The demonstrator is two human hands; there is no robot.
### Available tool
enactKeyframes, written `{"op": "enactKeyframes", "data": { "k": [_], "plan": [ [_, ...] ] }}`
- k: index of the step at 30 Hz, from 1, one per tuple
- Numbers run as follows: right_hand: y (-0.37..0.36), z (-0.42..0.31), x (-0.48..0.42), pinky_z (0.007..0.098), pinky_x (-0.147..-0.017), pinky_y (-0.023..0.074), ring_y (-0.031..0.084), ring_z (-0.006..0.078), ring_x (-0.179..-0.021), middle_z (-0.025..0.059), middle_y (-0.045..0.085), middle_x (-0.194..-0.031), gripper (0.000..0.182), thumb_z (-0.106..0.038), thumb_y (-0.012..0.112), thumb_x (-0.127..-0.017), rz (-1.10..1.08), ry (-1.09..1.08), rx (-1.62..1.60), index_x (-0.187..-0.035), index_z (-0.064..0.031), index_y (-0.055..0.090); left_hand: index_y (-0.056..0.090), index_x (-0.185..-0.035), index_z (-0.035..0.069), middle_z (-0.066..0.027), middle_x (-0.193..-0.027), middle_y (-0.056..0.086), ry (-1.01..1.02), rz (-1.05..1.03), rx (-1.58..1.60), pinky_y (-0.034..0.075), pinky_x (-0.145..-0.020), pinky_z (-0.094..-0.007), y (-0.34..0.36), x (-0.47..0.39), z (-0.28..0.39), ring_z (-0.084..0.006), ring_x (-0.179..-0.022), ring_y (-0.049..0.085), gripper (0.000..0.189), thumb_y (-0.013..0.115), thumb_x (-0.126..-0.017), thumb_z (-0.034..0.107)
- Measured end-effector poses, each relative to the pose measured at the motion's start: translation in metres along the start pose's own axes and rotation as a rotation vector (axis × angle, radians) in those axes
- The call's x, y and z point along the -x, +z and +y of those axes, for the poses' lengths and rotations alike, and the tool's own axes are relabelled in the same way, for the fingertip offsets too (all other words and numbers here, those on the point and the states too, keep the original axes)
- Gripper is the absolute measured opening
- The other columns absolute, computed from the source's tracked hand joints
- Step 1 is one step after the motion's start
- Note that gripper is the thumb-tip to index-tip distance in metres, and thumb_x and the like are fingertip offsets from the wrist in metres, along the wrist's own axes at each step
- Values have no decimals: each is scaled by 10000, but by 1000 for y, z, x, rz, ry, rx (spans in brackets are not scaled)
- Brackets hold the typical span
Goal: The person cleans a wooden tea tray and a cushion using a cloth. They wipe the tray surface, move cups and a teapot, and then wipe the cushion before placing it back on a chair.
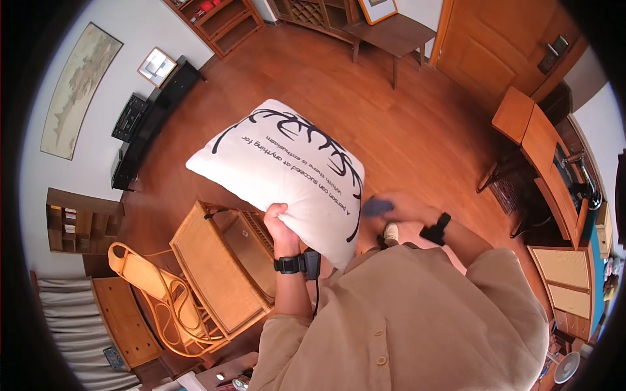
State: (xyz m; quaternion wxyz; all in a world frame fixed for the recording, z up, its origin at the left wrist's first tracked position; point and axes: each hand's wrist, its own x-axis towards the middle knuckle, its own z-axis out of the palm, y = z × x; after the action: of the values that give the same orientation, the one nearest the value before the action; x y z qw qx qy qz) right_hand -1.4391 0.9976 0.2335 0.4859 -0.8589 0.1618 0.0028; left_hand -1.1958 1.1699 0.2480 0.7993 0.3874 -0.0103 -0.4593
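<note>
A white cushion [293,171] with black printed lettering hangs tilted in front of my body. My left hand [279,226] grips its near edge, with the thumb pressed on the printed face and the other fingers hidden behind. To the right of the cushion, my right hand [407,209] is blurred. It holds a small dark blue object [376,207], too smeared to identify, close beside the cushion's right edge. Whether that object touches the cushion I cannot tell. Each wrist wears a black strap, and the left one carries a small black box [311,264] with a cable.
Left of me are a rattan table [220,273] and a rattan rocking chair [146,273]. A low black cabinet [151,127] lines the left wall. A sewing machine table [552,161] stands right, and a small brown table [391,34] stands near the wooden door [489,44].
</note>
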Motion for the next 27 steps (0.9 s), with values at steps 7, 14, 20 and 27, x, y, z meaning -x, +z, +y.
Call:
{"op": "enactKeyframes", "data": {
  "k": [7, 14, 20, 27],
  "plan": [
    [2, -97, -36, 322, -737, 486, 575, 236, -913, 117, 573, -1016, 416, -128, 701, -697, 559, -365, -2, -1086, -76, 562, 518, -1047, -71, -193, -1007, 578, -24, -115, 144, 459, -848, -405, 5, 4, 6, -318, -920, 559, 469, 477, -661, 192],
    [33, -134, -84, 344, -752, 477, 565, 273, -874, 95, 552, -952, 437, -87, 690, -664, 390, -492, -33, -1083, -99, 566, 544, -994, -66, -172, -972, 596, 54, -4, 91, 473, -827, -366, -6, 20, 10, -281, -906, 579, 344, 482, -726, 141],
    [4, 27, -140, 402, -797, 467, 583, 346, -926, 202, 599, -1023, 408, -253, 618, -749, 537, 52, 24, -1108, -69, 557, 471, -1120, -68, -185, -1028, 560, -28, 29, 116, 450, -861, -413, 11, 34, 7, -346, -934, 538, 594, 455, -561, 130],
    [-4, 21, -127, 373, -798, 472, 601, 310, -918, 170, 609, -1027, 392, -222, 612, -777, 645, 132, -99, -1123, -51, 546, 462, -1126, -90, -188, -1059, 554, -63, 42, 62, 425, -897, -422, 2, 51, 28, -352, -975, 526, 590, 466, -568, 101]
  ]
}}
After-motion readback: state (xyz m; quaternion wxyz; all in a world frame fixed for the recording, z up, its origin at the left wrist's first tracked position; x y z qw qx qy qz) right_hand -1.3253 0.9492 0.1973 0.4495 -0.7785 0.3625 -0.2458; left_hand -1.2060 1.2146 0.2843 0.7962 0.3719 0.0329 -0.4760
